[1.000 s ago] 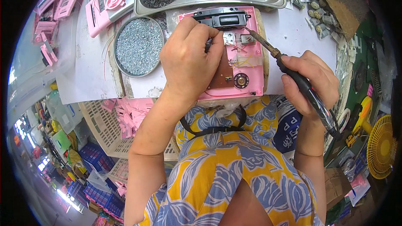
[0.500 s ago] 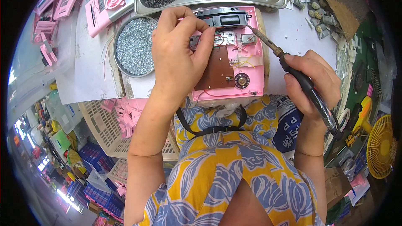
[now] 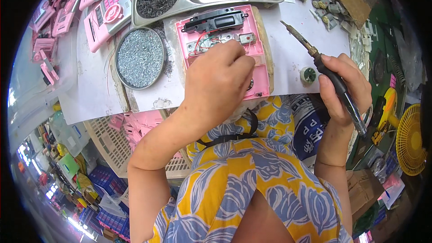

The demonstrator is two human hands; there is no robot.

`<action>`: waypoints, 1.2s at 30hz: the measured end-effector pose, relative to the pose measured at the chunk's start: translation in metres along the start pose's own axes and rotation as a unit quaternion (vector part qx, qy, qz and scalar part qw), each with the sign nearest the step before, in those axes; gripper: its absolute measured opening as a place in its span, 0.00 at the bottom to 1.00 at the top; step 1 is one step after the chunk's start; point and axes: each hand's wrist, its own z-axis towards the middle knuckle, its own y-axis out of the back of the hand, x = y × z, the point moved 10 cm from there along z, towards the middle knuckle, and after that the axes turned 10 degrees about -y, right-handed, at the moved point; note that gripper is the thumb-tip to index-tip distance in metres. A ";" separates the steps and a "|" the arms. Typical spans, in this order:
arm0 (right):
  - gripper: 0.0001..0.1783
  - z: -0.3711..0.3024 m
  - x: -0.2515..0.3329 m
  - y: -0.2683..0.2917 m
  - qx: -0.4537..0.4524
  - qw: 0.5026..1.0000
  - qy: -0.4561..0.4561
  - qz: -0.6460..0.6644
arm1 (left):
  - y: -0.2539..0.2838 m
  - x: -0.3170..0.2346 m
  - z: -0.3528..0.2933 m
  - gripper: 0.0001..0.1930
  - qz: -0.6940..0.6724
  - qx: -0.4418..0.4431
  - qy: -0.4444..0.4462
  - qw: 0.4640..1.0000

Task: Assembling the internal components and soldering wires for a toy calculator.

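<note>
My right hand (image 3: pixel 346 87) holds a soldering iron (image 3: pixel 311 50) by its black handle. The iron's tip points up and left over the white sheet, apart from the work. A pink plastic housing (image 3: pixel 262 73) lies in front of me with its inside facing up. Inside it are a black plastic part (image 3: pixel 215 21) along the far edge, a small metal box-shaped part (image 3: pixel 247 39) and thin red and green wires. My left hand (image 3: pixel 218 81) reaches over the housing with its fingers curled together. It covers the brown circuit board and most of the speaker; whatever the fingers grip is hidden.
Left of the housing stands a round dish (image 3: pixel 140 58) of small screws. Beyond is a metal tray (image 3: pixel 234 0) with dark springs. Pink devices (image 3: pixel 110 15) pile up far left. A small round green-and-white object (image 3: pixel 308 75) sits near my right hand; a yellow fan (image 3: pixel 410 139) stands right.
My left hand has moved from the housing's left side to its near right part. The soldering iron's tip has left the black part. The green-and-white object has come into sight.
</note>
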 end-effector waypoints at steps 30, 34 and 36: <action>0.16 -0.035 -0.005 -0.034 0.175 0.976 -0.054 0.116 | -0.017 0.015 -0.012 0.05 -0.152 0.073 0.061 0.984; 0.16 -0.034 -0.004 -0.038 0.187 0.975 -0.059 0.108 | -0.017 0.014 -0.013 0.05 -0.138 0.066 0.064 0.986; 0.16 -0.034 -0.005 -0.039 0.187 0.974 -0.064 0.111 | -0.018 0.015 -0.014 0.05 -0.124 0.058 0.055 0.989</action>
